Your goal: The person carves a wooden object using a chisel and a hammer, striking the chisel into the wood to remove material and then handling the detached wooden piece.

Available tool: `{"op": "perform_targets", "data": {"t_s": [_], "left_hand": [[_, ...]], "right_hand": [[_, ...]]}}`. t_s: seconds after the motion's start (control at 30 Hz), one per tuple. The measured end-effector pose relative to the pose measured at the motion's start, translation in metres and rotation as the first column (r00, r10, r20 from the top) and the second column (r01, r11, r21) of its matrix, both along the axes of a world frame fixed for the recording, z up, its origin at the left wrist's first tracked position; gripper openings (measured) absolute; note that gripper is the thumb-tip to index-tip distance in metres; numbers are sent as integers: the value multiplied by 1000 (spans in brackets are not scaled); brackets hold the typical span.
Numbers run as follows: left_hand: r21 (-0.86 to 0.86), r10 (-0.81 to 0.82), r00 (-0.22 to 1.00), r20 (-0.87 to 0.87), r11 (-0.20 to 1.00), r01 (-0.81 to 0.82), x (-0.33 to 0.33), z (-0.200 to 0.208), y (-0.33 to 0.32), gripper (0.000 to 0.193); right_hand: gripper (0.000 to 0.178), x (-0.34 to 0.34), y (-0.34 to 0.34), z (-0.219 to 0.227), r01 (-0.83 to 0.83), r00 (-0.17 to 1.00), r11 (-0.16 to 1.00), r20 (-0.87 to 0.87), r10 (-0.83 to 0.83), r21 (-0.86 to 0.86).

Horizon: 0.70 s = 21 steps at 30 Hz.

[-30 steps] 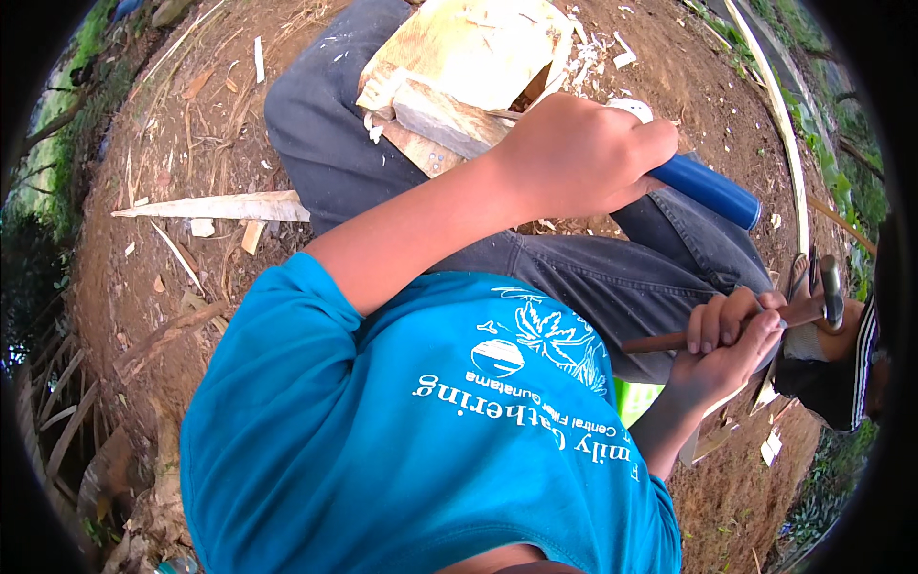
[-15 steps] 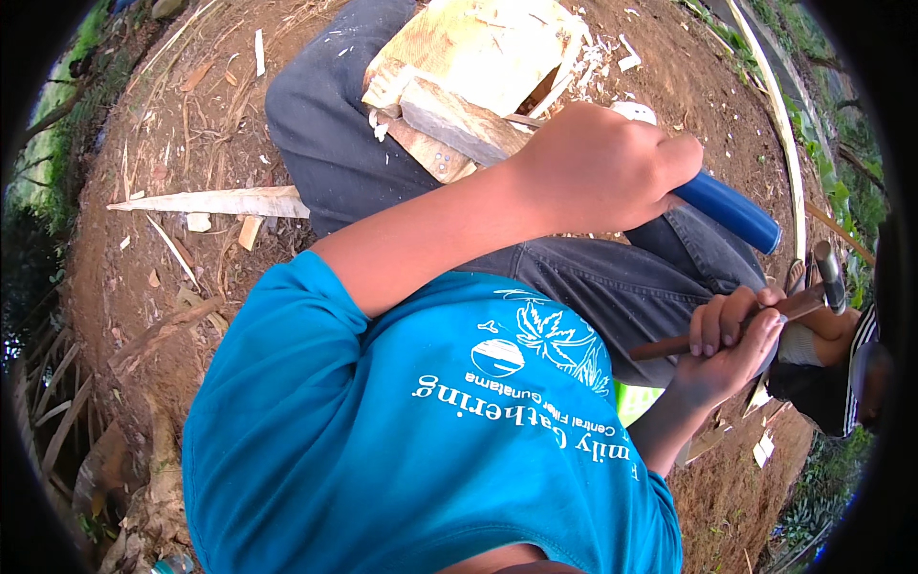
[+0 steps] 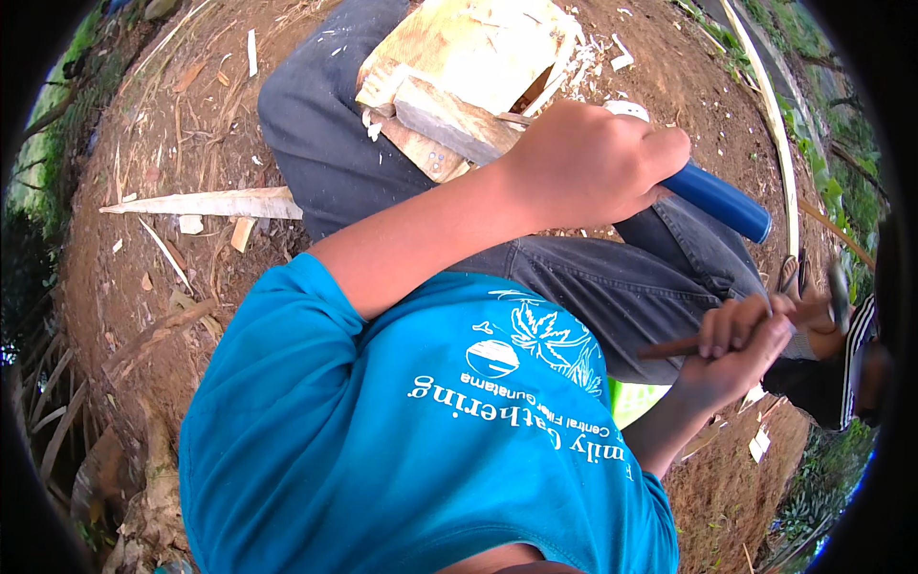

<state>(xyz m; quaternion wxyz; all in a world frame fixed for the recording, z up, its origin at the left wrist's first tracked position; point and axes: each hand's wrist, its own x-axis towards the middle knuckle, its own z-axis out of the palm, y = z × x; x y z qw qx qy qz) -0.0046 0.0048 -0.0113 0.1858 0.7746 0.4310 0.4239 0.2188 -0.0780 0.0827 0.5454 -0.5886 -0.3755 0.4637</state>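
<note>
Left hand [image 3: 598, 163]: clenched around a blue handle [image 3: 722, 203], whose free end projects to the right above the dark trousers [image 3: 612, 282]. What lies at its other end, behind the fist, cannot be told. Right hand [image 3: 741, 330]: fingers wrapped around the wooden shaft of a hammer [image 3: 671, 347], the metal head pointing to the far right.

Clearances: the hammer's head is near the view's right rim, just above a dark white-striped item [image 3: 822, 387]; contact there cannot be confirmed owing to blur. The two hands are well apart, a trousered leg between them. A pale wood block [image 3: 469, 48] lies at the top, a grey wood piece [image 3: 445, 115] at its near edge. Chip-strewn earth [image 3: 708, 72] separates the block from a long pale strip [image 3: 777, 124] on the right.

Against half a second earlier: the right hand and hammer are displaced slightly outward to the right, the head now blurred. The left hand's grasp is unchanged.
</note>
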Motion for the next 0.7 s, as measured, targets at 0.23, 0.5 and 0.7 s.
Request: {"op": "perform_targets", "data": {"t_s": [0.23,0.5,0.7], "left_hand": [[-4,13,999,-37,1000,-13,1,-4,0,25],[-46,0,997,-75,999,-3,-4,-1,1,28],[-52,2,994,-106,999,-8,-6,-1,2,30]], "right_hand": [[30,7,-8,-2,-87,995,995,42,89,-54],[24,1,-2,-7,-21,999,999,-27,20,-43],[22,-4,-2,-10,5,1000,990,31,-1,-138]]}}
